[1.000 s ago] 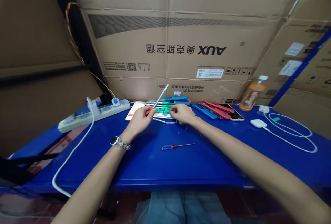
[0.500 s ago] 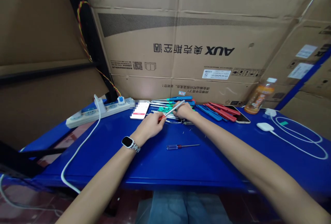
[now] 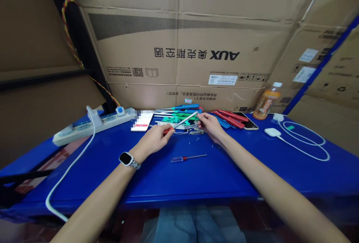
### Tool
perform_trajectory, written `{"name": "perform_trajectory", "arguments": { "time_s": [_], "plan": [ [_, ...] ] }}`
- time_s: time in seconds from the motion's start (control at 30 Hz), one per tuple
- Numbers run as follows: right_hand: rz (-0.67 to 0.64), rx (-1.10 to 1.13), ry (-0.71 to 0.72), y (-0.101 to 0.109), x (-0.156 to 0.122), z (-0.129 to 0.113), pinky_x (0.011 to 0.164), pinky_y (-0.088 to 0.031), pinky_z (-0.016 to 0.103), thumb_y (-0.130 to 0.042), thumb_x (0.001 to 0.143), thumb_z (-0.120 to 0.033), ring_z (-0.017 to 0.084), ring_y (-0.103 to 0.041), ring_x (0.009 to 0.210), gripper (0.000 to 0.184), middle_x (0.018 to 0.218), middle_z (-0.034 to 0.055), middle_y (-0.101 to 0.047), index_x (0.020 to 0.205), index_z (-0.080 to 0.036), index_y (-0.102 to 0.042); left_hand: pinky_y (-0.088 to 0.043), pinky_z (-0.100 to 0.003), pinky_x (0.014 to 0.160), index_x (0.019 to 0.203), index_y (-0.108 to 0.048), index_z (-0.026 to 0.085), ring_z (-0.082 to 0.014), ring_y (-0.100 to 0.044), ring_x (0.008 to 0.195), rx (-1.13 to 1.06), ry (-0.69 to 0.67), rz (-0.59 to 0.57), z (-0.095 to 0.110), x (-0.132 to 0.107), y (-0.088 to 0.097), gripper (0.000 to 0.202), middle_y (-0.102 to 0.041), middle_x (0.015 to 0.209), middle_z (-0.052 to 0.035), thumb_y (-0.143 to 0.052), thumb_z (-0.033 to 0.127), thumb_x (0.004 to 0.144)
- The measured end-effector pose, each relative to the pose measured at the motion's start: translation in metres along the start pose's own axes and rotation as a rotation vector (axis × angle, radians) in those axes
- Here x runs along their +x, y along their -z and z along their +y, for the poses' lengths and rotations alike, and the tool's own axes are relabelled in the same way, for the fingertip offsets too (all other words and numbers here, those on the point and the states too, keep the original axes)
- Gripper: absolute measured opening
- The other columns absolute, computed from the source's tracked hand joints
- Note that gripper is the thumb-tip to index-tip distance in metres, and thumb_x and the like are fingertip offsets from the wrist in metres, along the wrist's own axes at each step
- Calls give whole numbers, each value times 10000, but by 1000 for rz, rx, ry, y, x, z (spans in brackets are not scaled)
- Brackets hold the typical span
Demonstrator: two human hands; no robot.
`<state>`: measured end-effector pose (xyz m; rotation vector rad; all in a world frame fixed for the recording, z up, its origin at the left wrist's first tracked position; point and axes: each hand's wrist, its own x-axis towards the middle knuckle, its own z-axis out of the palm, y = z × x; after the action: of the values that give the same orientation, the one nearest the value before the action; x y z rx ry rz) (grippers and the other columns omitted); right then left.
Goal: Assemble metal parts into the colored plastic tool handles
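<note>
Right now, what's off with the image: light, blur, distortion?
Head view: light diffuse, no hard shadows by the left hand or right hand; head view: pixelated block over part of the lit phone; head view: blue table smeared along its lower-right edge; head view: tiny bits too small to identify.

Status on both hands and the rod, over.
Left hand gripping red-handled rod. Right hand at rod's tip, contact unclear. Screwdriver lying on blue table, apart from both hands.
</note>
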<state>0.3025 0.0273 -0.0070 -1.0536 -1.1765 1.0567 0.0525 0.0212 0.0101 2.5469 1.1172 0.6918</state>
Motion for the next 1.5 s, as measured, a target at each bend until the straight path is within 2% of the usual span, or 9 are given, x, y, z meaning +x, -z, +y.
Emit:
{"name": "perform_trajectory", "arguments": {
  "time_s": [0.13,0.33,0.5,0.7,0.9,0.97,1.1,1.27,1.5],
  "plan": [
    [75,245,-8,6,-19,-4,508,-349,223,-808,590,-582,68,-418,486,481,533,-76,-466,748,-179,-600,-296,-272,573,789,-579,175,-150,-472,556,21,-59,-64,3,-1,2,359,-559,639,-8,-389,406,987],
    [152,25,127,3,-28,-6,537,-402,254,-757,625,-627,114,-503,549,473,577,-27,-564,756,-183,-662,-322,-273,593,843,-618,172,-154,-505,589,27,-88,-144,5,-2,2,357,-597,677,-20,-384,398,991],
    [111,-14,185,-2,-32,-9,572,-464,273,-780,605,-620,142,-582,574,491,606,-22,-630,803,-205,-608,-339,-277,612,865,-637,170,-156,-514,602,27,-78,-151,5,-2,3,353,-618,695,-26,-394,394,988],
    [90,45,129,-17,-38,-4,518,-433,253,-825,591,-559,117,-537,495,476,543,-34,-606,687,-208,-518,-336,-268,586,832,-630,172,-155,-501,586,15,-93,-146,15,-1,0,370,-600,676,-22,-382,396,991],
    [-72,182,27,-47,-47,4,514,-387,244,-855,587,-433,103,-485,516,369,549,-43,-567,688,-184,-602,-367,-271,596,911,-632,169,-175,-556,630,-18,-121,-60,25,2,-13,276,-646,739,-47,-428,346,969],
    [-85,183,32,-51,-49,6,531,-388,242,-859,584,-400,99,-479,535,337,576,-45,-574,718,-181,-640,-397,-270,605,1068,-589,167,-190,-591,655,-69,-86,-45,24,1,-14,247,-659,762,-43,-493,354,939],
    [-162,123,44,-47,-53,6,581,-415,249,-849,604,-361,101,-509,598,301,705,-19,-645,806,-185,-713,-464,-288,681,1380,-322,174,-217,-659,731,-192,-56,-42,22,-1,-12,569,-686,798,-25,-580,337,900],
    [-226,100,72,-42,-55,0,598,-438,259,-821,640,-420,130,-572,658,334,698,-2,-661,854,-183,-721,-474,-292,702,1414,-291,202,-234,-684,794,-129,-53,-38,23,-3,-9,582,-698,831,-39,-563,260,903],
    [-112,-2,84,-47,-57,-1,542,-440,272,-818,638,-493,122,-530,513,369,578,-11,-633,737,-195,-624,-457,-283,647,1454,-283,211,-252,-678,762,57,-26,-17,26,-4,-9,617,-670,793,-38,-546,234,897]
  ]
}}
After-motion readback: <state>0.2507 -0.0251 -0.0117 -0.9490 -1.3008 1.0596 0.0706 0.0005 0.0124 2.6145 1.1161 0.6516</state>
